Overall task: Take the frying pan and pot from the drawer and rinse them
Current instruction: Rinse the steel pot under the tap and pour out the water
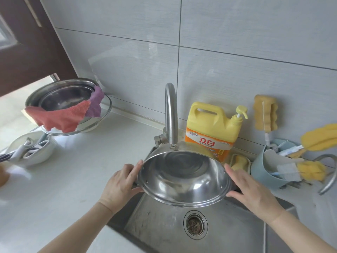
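Note:
A shiny steel pot (184,178) with rivets at both sides is held above the steel sink (164,229), tilted so its inside faces me. Its far rim sits right under the spout of the curved tap (171,114). My left hand (121,181) grips the pot's left side handle, and my right hand (251,189) grips the right one. No water is seen running. No frying pan is in view.
A yellow detergent jug (213,128) stands behind the sink. Right of it are a sponge dish (239,162) and a blue holder (264,172) with yellow brushes. On the left counter stand stacked steel basins (67,99) draped with cloths and a white bowl (36,152).

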A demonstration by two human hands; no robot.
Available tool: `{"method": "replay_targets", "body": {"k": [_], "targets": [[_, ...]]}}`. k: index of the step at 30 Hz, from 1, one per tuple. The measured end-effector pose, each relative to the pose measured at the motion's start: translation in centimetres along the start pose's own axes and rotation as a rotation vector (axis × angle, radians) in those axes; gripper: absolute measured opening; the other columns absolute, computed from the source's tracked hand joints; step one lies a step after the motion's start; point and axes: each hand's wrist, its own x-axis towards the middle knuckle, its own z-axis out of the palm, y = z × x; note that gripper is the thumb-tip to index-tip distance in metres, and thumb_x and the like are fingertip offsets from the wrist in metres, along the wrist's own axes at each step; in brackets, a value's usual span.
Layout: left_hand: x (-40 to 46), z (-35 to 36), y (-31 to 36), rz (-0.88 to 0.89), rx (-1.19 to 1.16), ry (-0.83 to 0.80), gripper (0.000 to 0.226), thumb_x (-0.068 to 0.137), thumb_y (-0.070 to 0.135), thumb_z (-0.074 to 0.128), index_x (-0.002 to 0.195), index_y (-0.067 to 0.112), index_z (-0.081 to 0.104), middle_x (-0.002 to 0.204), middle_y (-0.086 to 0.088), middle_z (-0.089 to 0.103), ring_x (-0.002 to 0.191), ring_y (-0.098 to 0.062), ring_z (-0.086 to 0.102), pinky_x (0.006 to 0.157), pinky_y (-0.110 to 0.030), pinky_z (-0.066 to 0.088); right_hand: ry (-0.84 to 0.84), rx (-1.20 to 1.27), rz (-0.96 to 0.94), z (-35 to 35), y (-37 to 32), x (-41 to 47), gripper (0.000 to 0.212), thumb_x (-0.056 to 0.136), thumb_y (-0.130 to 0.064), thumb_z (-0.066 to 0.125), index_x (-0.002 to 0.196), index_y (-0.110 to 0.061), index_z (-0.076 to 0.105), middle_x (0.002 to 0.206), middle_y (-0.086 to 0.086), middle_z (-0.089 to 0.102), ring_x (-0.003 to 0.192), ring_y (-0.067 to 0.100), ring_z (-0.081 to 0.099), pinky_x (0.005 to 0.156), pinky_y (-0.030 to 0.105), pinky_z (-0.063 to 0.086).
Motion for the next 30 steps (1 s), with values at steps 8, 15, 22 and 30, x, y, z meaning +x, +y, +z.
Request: {"method": "replay_targets", "body": {"k": [8, 15, 22, 30], "targets": [[2.9, 1.5, 2.9, 0.110, -0.017, 0.051, 0.118, 0.070, 0.040, 0.083, 0.156, 0.023, 0.004, 0.097, -0.004, 0.041, 0.056, -0.027, 0.052, 0.050, -0.034, 0.048, -0.009, 0.016, 0.100, -1.9, 2.0, -2.9, 0.139, 0.048, -0.022, 0.095, 0.157, -0.029, 0.009, 0.092, -0.008, 0.041, 0.070, 0.008, 0.048, 0.051, 0.023, 0.046], [0.0, -0.6, 0.2, 0.020, -0.036, -0.001, 0.119, 0.069, 0.041, 0.083, 0.157, 0.027, 0.005, 0.096, -0.009, 0.052, 0.054, -0.024, 0.058, 0.047, -0.036, 0.051, -0.017, 0.013, 0.010, -0.1, -0.1, 0.1, 0.137, 0.054, -0.025, 0.095, 0.158, -0.028, 0.006, 0.092, -0.002, 0.052, 0.070, 0.014, 0.058, 0.049, 0.026, 0.049], [-3.8, -3.9, -3.8, -0.064, 0.011, -0.028, 0.078, 0.091, 0.069, 0.038, 0.148, 0.016, 0.026, 0.101, -0.007, 0.051, 0.057, -0.020, 0.065, 0.044, -0.037, 0.051, -0.001, 0.043, -0.154, 2.3, -3.3, 4.3, 0.136, 0.060, -0.022, 0.094, 0.157, -0.025, -0.001, 0.088, 0.001, 0.056, 0.073, 0.017, 0.058, 0.058, 0.028, 0.050], [-3.0, -3.8, -2.8, -0.042, 0.012, -0.041, 0.086, 0.083, 0.059, 0.053, 0.153, 0.020, 0.020, 0.101, -0.007, 0.051, 0.055, -0.015, 0.065, 0.046, -0.033, 0.050, 0.004, 0.057, -0.159, 2.1, -2.8, 3.1, 0.136, 0.060, -0.023, 0.093, 0.158, -0.027, 0.000, 0.093, 0.001, 0.056, 0.078, 0.017, 0.058, 0.065, 0.029, 0.051]]}}
